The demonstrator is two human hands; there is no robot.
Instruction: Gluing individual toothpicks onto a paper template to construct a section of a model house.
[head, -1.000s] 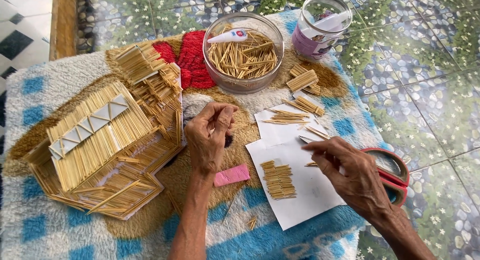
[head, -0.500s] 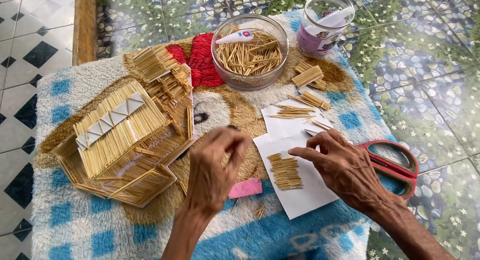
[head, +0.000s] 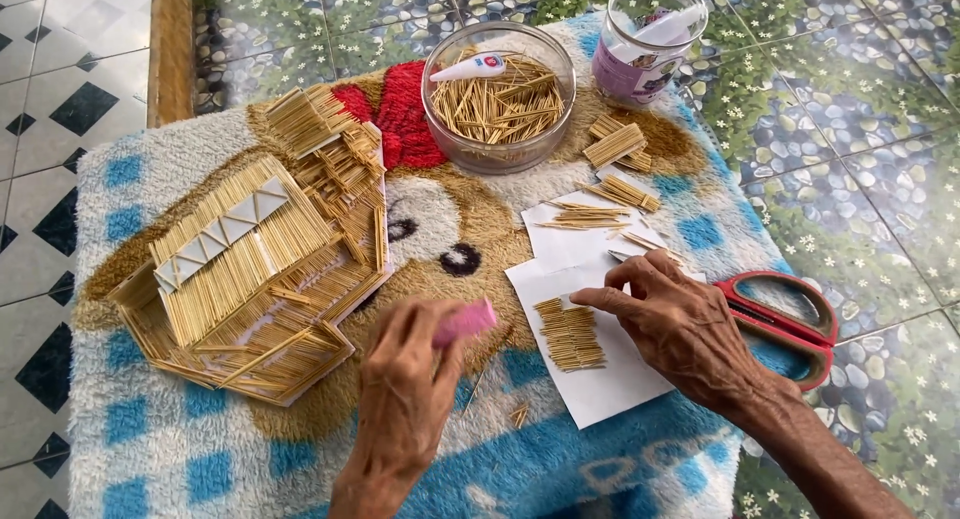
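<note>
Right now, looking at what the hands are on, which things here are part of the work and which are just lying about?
In use:
left hand holding the pink block
right hand on the white paper
row of sticks on that paper

Lying about:
stick house model
glass bowl of sticks
red scissors
jar
rug

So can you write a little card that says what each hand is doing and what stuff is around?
Left hand: holds a small pink block in its fingertips
Right hand: fingertips rest on white paper, beside a row of sticks
Model: stick house, to the left on the rug
Bowl: glass bowl full of sticks, glue tube on top
Jar: glass jar at the far edge
Scissors: red scissors, partly under the right hand
</note>
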